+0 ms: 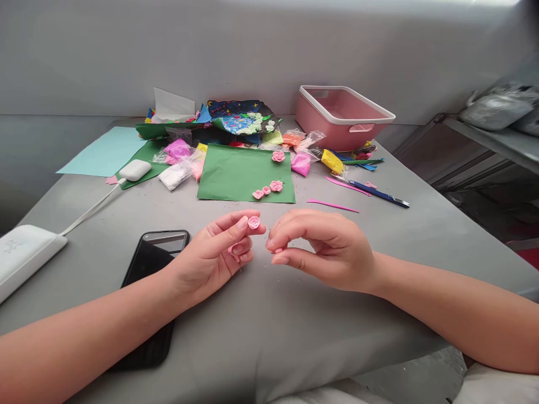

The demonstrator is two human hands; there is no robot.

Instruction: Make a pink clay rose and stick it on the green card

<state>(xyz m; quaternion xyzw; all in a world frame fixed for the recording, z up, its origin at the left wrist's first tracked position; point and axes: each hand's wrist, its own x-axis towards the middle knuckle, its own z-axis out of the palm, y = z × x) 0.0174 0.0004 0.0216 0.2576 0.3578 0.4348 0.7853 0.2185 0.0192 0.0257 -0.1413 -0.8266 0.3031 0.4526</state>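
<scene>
Between the thumb and fingers of my left hand [219,241] is a small pink clay rose [253,223], its spiral facing up. A bit of pink also shows under the curled lower fingers of that hand. My right hand [322,244] pinches a small piece of pink clay [277,252] between thumb and fingertips, just right of the rose and apart from it. Beyond my hands lies a green sheet [236,174] with several pink clay roses on it: one rose [278,156] near the top right corner and a cluster [266,191] along the lower right.
A black phone [147,320] lies beside my left forearm, near a white power bank [25,252] with a cable. Pink tools [332,206] and blue tweezers [379,193] lie at right. Behind are bagged clay [301,163], a pink basket [332,112] and a light blue sheet [103,151].
</scene>
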